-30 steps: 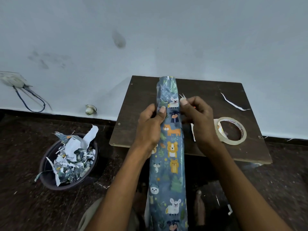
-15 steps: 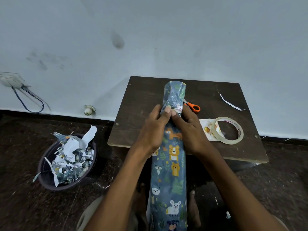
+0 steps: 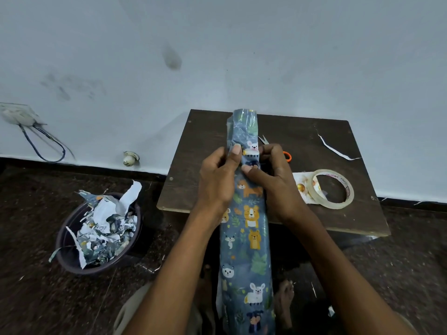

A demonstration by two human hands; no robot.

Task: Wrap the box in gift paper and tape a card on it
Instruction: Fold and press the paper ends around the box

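A long roll of blue gift paper (image 3: pixel 246 238) printed with cartoon animals runs from my lap up over the small dark table (image 3: pixel 200 189). My left hand (image 3: pixel 217 180) grips the roll's left side, its thumb on the front. Opposite it, my right hand (image 3: pixel 273 180) grips the right side with the thumb pressed onto the paper. A roll of clear tape (image 3: pixel 332 189) lies on the table's right part, half over a white card (image 3: pixel 301 187) with gold dots. No box shows in view.
Orange-handled scissors (image 3: pixel 286 155) lie on the table behind my right hand. A white paper strip (image 3: pixel 336 149) lies at the table's far right. On the floor to the left stands a dark bin (image 3: pixel 96 233) full of paper scraps. The wall rises right behind the table.
The roll's top has straightened and shifted slightly left. My right thumb has slid back onto the front of the paper below my left thumb. Both hands stay on the roll.
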